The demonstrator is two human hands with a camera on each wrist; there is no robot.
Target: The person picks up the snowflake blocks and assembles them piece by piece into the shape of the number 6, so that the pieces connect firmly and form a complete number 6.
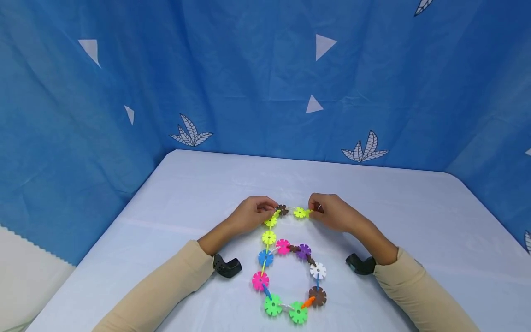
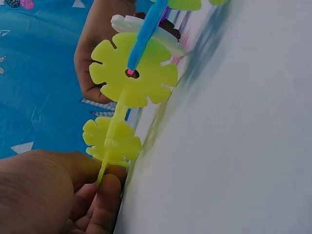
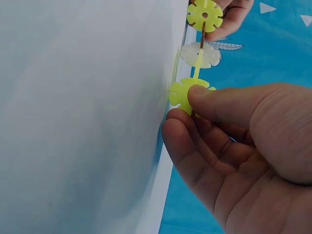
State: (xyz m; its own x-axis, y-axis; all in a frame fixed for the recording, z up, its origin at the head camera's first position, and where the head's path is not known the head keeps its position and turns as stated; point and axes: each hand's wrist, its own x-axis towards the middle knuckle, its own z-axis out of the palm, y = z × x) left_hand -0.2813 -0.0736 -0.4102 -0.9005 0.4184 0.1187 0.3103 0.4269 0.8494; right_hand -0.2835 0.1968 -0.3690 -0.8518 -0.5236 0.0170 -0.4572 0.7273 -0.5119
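On the table lies a chain of interlocking plastic snowflake discs, with a closed ring near the front and an arm running up from its left side. My left hand (image 1: 254,215) pinches a yellow snowflake disc (image 2: 111,141) at the chain's upper left corner, beside a brown disc (image 1: 282,210). My right hand (image 1: 335,213) pinches another yellow disc (image 3: 181,93) between thumb and fingers at the chain's upper right end. A whitish disc (image 3: 201,55) stands edgewise nearby. The ring holds pink, purple, white, brown, green and blue discs, among them a white disc (image 1: 318,270).
A white cloth covers the table (image 1: 199,184). Behind it hangs a blue curtain (image 1: 257,83) with leaf and triangle prints. Black wrist cameras, one at the left wrist (image 1: 227,266) and one at the right wrist (image 1: 360,264), sit close to the ring's sides.
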